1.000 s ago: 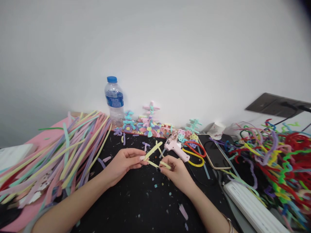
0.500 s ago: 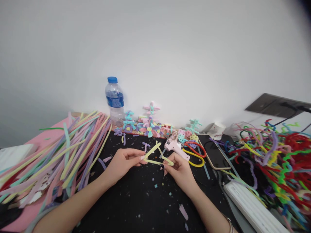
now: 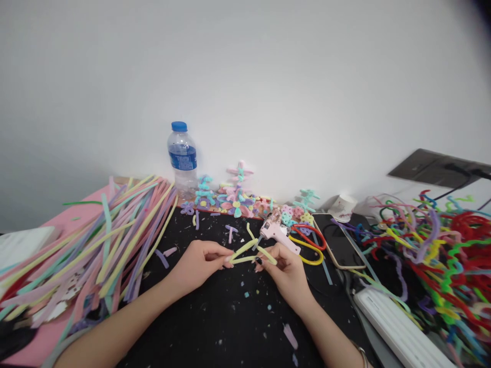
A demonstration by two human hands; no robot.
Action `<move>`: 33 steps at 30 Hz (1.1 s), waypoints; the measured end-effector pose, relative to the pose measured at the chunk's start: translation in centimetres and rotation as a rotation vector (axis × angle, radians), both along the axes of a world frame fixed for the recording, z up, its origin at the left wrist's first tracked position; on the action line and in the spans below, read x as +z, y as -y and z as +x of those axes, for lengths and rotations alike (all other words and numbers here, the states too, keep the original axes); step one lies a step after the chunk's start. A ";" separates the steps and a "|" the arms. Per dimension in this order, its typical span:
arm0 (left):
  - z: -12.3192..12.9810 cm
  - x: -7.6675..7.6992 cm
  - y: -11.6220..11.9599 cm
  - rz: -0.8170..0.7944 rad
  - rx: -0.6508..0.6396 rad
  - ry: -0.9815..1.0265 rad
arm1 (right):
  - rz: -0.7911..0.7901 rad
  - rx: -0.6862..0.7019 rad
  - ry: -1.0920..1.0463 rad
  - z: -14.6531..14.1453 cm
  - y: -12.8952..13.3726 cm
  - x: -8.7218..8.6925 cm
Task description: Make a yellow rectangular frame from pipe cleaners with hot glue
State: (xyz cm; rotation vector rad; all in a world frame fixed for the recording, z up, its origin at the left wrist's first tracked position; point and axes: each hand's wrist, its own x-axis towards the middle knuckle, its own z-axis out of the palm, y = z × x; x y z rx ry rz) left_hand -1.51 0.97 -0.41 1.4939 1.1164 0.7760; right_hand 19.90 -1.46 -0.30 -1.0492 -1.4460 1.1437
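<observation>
While a heap of long, straight pastel fuzzy stems (image 3: pixel 126 230) lies at nine o'clock, the left hand (image 3: pixel 197 263) pinches a bent pale-yellow fuzzy stem (image 3: pixel 244 249) in a narrow fingertip grip. This stem sits between both hands, above the black table (image 3: pixel 215 327); the right hand (image 3: pixel 286 263) also grips it, near a pale-pink plastic glue gun (image 3: pixel 282 236) at two o'clock. Tangled bright fuzzy stems (image 3: pixel 464 220) fill three o'clock.

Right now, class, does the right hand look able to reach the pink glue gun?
Probably yes: the pink glue gun lies just beyond the right hand, with nothing visibly blocking the way. That hand holds a bent yellow pipe cleaner, though, so might need freeing first.
</observation>
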 end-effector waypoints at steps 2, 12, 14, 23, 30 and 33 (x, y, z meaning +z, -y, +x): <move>0.0 0.1 0.1 0.016 -0.025 -0.002 | 0.033 -0.023 0.038 0.1 -0.1 0.0; 0.0 0.6 0.3 0.052 -0.130 -0.002 | 0.143 -0.130 0.168 0.5 -0.4 -0.1; 0.1 0.6 0.3 0.048 -0.130 -0.002 | 0.113 -0.110 0.132 0.4 -0.4 -0.1; 0.1 0.7 0.4 0.024 -0.140 -0.004 | 0.007 -0.176 0.109 0.2 -0.4 0.1; 0.1 0.7 0.4 -0.002 -0.140 0.020 | -0.053 -0.174 0.052 0.2 -0.3 0.1; 0.2 0.5 0.4 -0.036 -0.131 0.043 | -0.067 -0.166 0.025 0.3 -0.4 0.0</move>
